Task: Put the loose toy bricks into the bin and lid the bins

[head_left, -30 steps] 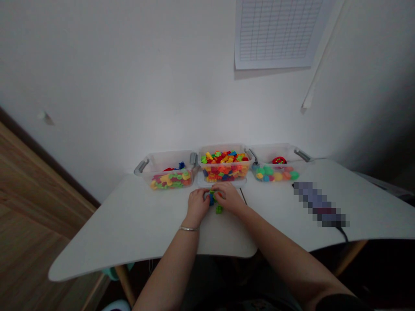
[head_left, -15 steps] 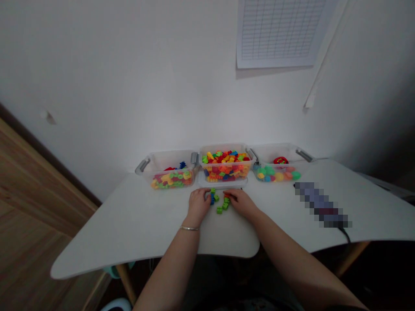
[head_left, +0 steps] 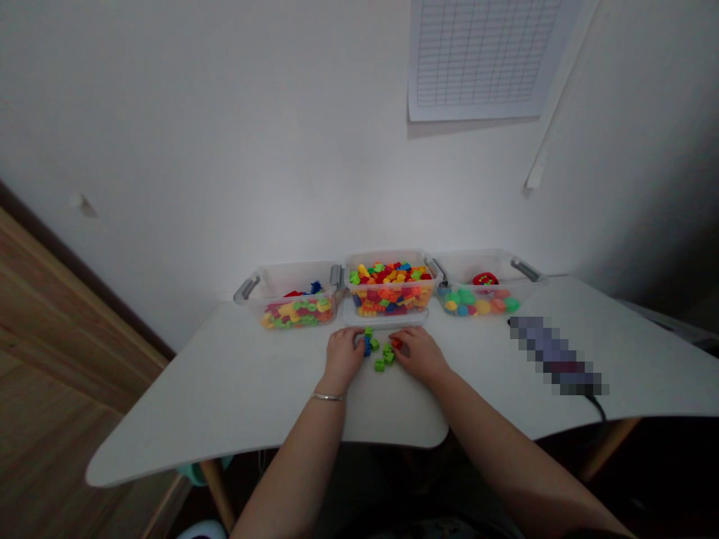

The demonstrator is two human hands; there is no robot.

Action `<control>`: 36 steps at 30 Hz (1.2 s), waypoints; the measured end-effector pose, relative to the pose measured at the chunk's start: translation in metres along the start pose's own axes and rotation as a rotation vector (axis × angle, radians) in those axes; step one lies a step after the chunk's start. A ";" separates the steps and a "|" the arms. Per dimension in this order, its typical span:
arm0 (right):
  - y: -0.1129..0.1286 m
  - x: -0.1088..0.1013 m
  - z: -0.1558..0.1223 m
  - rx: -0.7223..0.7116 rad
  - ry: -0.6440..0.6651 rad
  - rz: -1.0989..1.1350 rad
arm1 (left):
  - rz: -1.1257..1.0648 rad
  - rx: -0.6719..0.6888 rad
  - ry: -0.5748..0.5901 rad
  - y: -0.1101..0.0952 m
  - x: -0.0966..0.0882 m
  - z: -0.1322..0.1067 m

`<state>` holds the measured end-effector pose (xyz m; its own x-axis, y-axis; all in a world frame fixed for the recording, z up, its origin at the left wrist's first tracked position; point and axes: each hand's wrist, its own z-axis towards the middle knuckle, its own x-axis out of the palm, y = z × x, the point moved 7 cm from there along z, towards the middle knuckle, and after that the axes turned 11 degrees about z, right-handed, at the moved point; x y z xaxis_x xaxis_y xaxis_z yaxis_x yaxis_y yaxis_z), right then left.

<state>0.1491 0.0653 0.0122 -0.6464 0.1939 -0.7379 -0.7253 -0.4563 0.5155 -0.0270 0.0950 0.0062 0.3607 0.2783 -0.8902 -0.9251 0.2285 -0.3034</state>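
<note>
My left hand (head_left: 344, 358) rests on the table with its fingers curled at a blue toy brick (head_left: 367, 346). The thumb lies against that brick, and its grip is partly hidden. Just beyond the fingertips is a green brick (head_left: 368, 331), with another green brick (head_left: 374, 344) beside the blue one. Opposite, my right hand (head_left: 421, 355) pinches a red brick (head_left: 397, 343) between thumb and fingers. Close to the right thumb are a green brick (head_left: 389, 358) and one touching it from behind. A further green brick (head_left: 380, 365) lies nearer to me.
Along the wall stand three clear bins: a left bin (head_left: 297, 292) with mixed pieces, a middle bin (head_left: 389, 284) full of bricks on a lid (head_left: 351, 318), and a right bin (head_left: 477, 292) with rounded pieces. A blurred-out object (head_left: 553, 355) with a cable lies to the right.
My right hand and the red brick have shifted slightly toward me, and the red brick now sits farther right of the green bricks. My left hand stays in place.
</note>
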 end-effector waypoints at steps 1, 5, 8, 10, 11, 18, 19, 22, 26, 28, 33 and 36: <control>0.000 0.001 0.000 0.001 0.011 -0.009 | 0.000 0.000 0.002 0.000 0.000 0.000; -0.005 0.001 0.000 0.046 0.004 0.017 | 0.007 0.000 0.004 0.000 0.000 0.000; -0.011 -0.011 0.002 0.097 -0.132 0.094 | 0.012 0.002 0.010 0.000 -0.001 0.000; -0.011 -0.025 0.004 0.093 -0.257 0.169 | 0.019 0.002 0.008 -0.001 -0.002 0.000; -0.009 -0.032 0.005 0.080 -0.315 0.208 | 0.022 0.002 0.005 -0.001 -0.003 0.000; -0.006 -0.086 0.029 0.072 -0.667 0.516 | 0.022 0.000 0.016 -0.001 -0.002 0.000; -0.007 -0.091 0.035 0.077 -0.696 0.565 | 0.020 0.000 0.016 -0.001 -0.002 0.000; -0.008 -0.103 0.057 0.070 -0.737 0.608 | 0.013 -0.002 0.014 0.000 -0.002 -0.001; -0.002 -0.107 0.088 0.012 -0.638 0.451 | 0.000 0.001 0.010 -0.001 -0.003 -0.002; 0.002 -0.104 0.100 -0.003 -0.558 0.374 | -0.002 0.004 0.008 -0.001 -0.003 -0.002; 0.011 -0.097 0.115 0.059 -0.465 0.167 | 0.000 0.011 0.005 -0.001 -0.003 -0.002; 0.010 -0.094 0.117 0.150 -0.412 0.060 | 0.010 0.014 0.005 -0.001 -0.003 -0.002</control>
<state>0.1747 0.1442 0.1374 -0.7068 0.5150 -0.4850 -0.6903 -0.3520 0.6322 -0.0276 0.0926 0.0080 0.3512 0.2755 -0.8949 -0.9266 0.2394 -0.2899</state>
